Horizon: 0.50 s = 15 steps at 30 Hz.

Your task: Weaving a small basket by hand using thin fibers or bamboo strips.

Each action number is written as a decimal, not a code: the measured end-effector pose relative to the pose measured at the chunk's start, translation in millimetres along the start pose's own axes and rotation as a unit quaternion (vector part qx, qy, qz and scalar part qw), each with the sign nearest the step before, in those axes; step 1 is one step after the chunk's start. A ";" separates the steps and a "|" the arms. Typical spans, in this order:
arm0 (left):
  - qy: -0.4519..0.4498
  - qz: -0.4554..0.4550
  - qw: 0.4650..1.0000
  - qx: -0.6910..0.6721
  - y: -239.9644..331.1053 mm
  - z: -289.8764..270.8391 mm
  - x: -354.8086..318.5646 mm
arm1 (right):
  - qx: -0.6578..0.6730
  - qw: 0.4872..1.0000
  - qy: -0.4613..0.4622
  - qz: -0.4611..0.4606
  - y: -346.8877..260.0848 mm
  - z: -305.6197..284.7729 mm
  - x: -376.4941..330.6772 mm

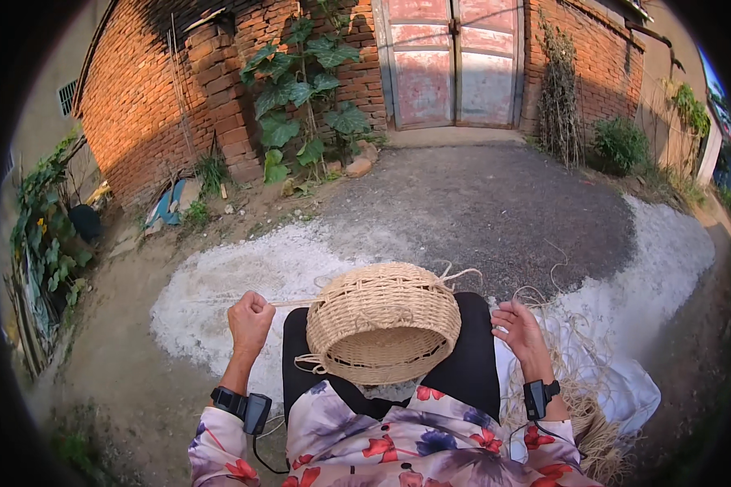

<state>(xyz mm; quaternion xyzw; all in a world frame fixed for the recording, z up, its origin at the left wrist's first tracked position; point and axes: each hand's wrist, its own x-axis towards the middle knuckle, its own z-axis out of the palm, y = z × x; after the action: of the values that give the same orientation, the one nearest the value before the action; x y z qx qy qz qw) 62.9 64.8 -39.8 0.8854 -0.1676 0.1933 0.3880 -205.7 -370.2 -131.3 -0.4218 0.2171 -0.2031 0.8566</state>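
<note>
A round basket [382, 311] woven from straw-coloured cord rests tilted across my lap, its opening facing me. Loose cord ends stick out at its upper right and lower left. To the left of it, my left hand [252, 321] is closed in a fist on a cord [297, 303], which runs taut from the basket's left side. My right hand [520, 329] is held apart from the basket on the right, its fingers loosely spread and nothing visibly gripped. A thin loose strand curls just beyond that hand.
Loose straw cords [589, 398] lie tangled on a white sheet [633, 390] at my right. Ahead, the dark paved ground [495, 203] is edged with pale powdery patches. Farther off stand a brick wall [150, 97], a leafy climbing plant [300, 89] and a faded red double door [455, 65].
</note>
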 end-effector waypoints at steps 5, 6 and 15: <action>-0.008 -0.114 0.984 -0.136 -37.0 33.6 -7.3 | -0.027 0.926 -0.348 0.144 21.7 44.5 -41.8; -0.040 -0.165 0.958 -0.229 -15.5 33.1 -9.8 | 0.003 0.924 -0.353 0.149 34.6 69.5 -48.3; -0.122 -0.166 0.575 -0.792 69.2 37.3 19.4 | 0.304 0.904 -0.285 0.093 75.9 180.0 -20.9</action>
<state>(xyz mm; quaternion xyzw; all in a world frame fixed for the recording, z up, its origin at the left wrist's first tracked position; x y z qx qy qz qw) 56.8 -10.5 -10.9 0.2535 -0.1500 -0.1940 0.9357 -112.6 -202.3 -89.7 -0.1583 -0.0701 -0.0503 0.9836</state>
